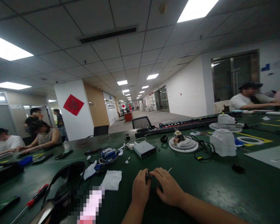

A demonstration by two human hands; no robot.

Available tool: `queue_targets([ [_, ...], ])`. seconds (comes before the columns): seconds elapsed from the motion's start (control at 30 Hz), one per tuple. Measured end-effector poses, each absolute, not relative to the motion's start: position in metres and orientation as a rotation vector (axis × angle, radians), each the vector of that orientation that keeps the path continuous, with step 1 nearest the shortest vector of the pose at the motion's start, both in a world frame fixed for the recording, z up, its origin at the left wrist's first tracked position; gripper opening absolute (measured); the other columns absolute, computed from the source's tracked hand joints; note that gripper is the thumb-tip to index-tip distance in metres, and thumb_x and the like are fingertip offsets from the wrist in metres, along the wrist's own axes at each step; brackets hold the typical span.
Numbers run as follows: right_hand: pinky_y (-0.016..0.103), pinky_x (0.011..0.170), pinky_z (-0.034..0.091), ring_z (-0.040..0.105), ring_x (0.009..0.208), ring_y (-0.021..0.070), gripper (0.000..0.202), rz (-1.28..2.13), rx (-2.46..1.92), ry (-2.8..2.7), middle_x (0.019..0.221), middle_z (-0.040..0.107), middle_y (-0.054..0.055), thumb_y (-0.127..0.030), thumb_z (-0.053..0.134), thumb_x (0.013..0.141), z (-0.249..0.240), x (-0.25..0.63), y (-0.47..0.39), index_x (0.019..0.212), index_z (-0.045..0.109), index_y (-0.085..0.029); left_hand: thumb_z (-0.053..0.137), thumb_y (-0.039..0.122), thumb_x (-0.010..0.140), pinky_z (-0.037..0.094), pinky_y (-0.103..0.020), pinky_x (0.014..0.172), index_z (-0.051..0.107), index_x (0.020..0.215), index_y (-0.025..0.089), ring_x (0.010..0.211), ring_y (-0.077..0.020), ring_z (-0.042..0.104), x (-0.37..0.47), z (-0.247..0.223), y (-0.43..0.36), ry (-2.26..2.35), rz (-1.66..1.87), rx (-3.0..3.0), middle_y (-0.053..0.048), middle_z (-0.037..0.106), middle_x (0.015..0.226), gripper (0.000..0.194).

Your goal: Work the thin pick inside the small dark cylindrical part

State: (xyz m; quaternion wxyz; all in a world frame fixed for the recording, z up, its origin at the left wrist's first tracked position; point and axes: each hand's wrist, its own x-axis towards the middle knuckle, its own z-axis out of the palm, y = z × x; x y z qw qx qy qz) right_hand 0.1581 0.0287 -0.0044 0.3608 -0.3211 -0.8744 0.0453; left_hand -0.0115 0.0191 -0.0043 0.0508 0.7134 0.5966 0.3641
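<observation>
My left hand (pixel 141 186) is closed around a small dark, shiny object (pixel 148 175) above the green table (pixel 200 193). The fingertips of my right hand (pixel 166 185) meet the same object from the right side; its fingers are bent and pressed together. A thin pale stick (pixel 170 170) shows just past the right hand's fingers, and whether it is held cannot be made out. The object is too small to name. Beyond the hands stands a silver box-shaped drive (pixel 144 149), touching neither hand.
White fan grilles (pixel 183 145), a white housing (pixel 223 142) and black cables lie at the right. A white cloth (pixel 111 180), a black headband (pixel 63 174) and a red screwdriver (pixel 38 193) are at the left. People sit at both far sides.
</observation>
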Motion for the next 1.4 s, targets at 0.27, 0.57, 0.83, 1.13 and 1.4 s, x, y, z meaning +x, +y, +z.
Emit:
queue_targets([
  [0.27, 0.055, 0.104, 0.041, 0.051, 0.113, 0.0296, 0.018, 0.141, -0.812, -1.529, 0.113, 0.052, 0.012, -0.015, 0.043, 0.092, 0.023, 0.135, 0.071, 0.100, 0.058, -0.021, 0.046, 0.030, 0.096, 0.046, -0.029, 0.088, 0.055, 0.131, 0.022, 0.104, -0.0223, 0.067, -0.027, 0.000, 0.018, 2.059, 1.073, 2.016, -0.008, 0.072, 0.112, 0.037],
  [0.57, 0.050, 0.098, 0.046, 0.055, 0.099, 0.0278, 0.034, 0.529, -0.749, -1.225, 0.101, 0.053, 0.008, -0.055, 0.065, 0.084, 0.005, 0.134, 0.071, 0.086, 0.070, -0.021, 0.052, 0.032, 0.094, 0.044, -0.027, 0.087, 0.054, 0.123, 0.020, 0.101, -0.0206, 0.067, -0.025, 0.000, 0.015, 2.076, 0.996, 2.008, -0.008, 0.071, 0.107, 0.031],
  [0.83, 0.037, 0.052, 0.059, 0.058, 0.051, 0.0178, 0.050, 0.964, -0.749, -0.880, 0.057, 0.048, -0.005, -0.071, 0.062, 0.076, -0.001, 0.133, 0.083, 0.075, 0.052, -0.022, 0.041, 0.034, 0.098, 0.046, -0.030, 0.081, 0.054, 0.119, 0.019, 0.096, -0.0225, 0.068, -0.028, 0.003, 0.014, 2.048, 0.980, 1.990, -0.009, 0.071, 0.105, 0.028],
  [1.13, 0.032, 0.054, 0.059, 0.064, 0.053, 0.0177, 0.048, 1.131, -0.774, -0.831, 0.058, 0.059, -0.006, -0.048, 0.087, 0.057, -0.005, 0.125, 0.079, 0.083, 0.057, -0.020, 0.052, 0.036, 0.093, 0.045, -0.027, 0.088, 0.059, 0.123, 0.022, 0.105, -0.0207, 0.066, -0.042, 0.004, 0.018, 1.952, 0.998, 2.024, -0.007, 0.071, 0.114, 0.034],
  [1.4, 0.031, 0.052, 0.054, 0.060, 0.048, 0.0171, 0.045, 1.172, -0.769, -1.018, 0.054, 0.063, -0.001, -0.056, 0.081, 0.062, -0.001, 0.121, 0.071, 0.073, 0.066, -0.015, 0.058, 0.035, 0.090, 0.046, -0.025, 0.081, 0.061, 0.118, 0.025, 0.096, -0.0189, 0.068, -0.041, 0.007, 0.015, 1.884, 1.011, 2.050, -0.004, 0.073, 0.105, 0.030],
])
